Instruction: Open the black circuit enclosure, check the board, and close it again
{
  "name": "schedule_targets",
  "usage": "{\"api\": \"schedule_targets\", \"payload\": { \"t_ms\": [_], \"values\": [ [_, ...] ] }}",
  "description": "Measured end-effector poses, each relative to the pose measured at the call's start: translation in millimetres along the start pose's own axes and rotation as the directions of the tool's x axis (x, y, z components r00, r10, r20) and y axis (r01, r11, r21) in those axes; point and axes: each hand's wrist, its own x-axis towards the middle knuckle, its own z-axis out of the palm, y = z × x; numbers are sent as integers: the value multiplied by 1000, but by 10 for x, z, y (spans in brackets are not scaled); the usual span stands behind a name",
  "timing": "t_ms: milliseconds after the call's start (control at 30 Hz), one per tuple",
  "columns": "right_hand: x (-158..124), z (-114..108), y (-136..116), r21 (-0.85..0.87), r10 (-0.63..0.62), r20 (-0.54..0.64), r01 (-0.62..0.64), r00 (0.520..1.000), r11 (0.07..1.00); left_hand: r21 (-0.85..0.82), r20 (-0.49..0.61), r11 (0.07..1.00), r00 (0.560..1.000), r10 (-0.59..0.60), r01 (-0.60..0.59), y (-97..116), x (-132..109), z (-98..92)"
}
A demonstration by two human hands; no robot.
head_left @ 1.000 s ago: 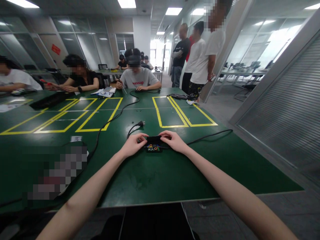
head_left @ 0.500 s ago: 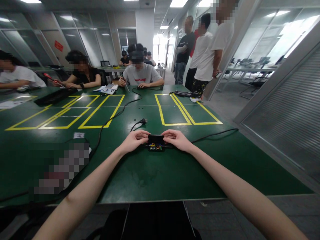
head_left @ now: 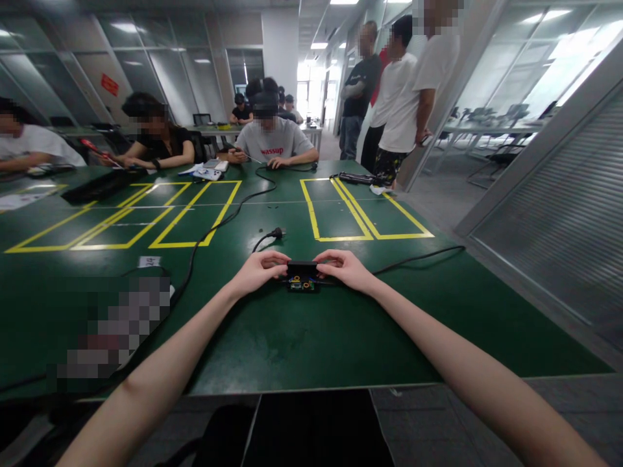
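Note:
A black plastic cover (head_left: 302,268) stands tilted up between my two hands, just behind an opened black case with a circuit board (head_left: 302,285) in it. Round orange-ringed parts and blue bits show on the board. My left hand (head_left: 261,267) pinches the cover's left end, thumb and fingers closed. At its right end, my right hand (head_left: 343,267) grips it the same way. A black power cord (head_left: 418,258) runs off to the right from beneath my right hand. Beyond my left hand lies a black plug (head_left: 276,233) with metal prongs.
The green table (head_left: 311,350) carries yellow tape outlines (head_left: 341,239). A blurred-out object (head_left: 121,324) lies at the left, near a small number label (head_left: 149,262). A long black cable (head_left: 214,230) crosses the table. Several people sit opposite; others stand at the right.
Both hands keep their hold on the black cover, with almost no movement. The view has shifted slightly. Across the table, a seated person's tool has changed its tilt.

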Motion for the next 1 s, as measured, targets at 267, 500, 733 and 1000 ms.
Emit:
{"api": "schedule_targets", "payload": {
  "t_ms": [267, 500, 733, 1000],
  "values": [
    [-16, -4, -2, -24, -24, 22, 25, 999, 999, 18, -5, 1000, 1000, 2, -2, 46, -5, -7],
    [-37, -11, -27, -19, -4, 18, 5, 1000, 1000, 11, 96, 1000, 995, -1, 0, 102, -45, 3],
    [-64, 3, -33, -24, 6, 52, -5, 999, 1000, 78, 138, 997, 990, -24, 14, 84, -54, 16],
    [-78, 57, -83, -180, -30, 59, 40, 998, 983, 229, 65, 973, 997, 27, -41, 128, -112, 94]
  ]
}}
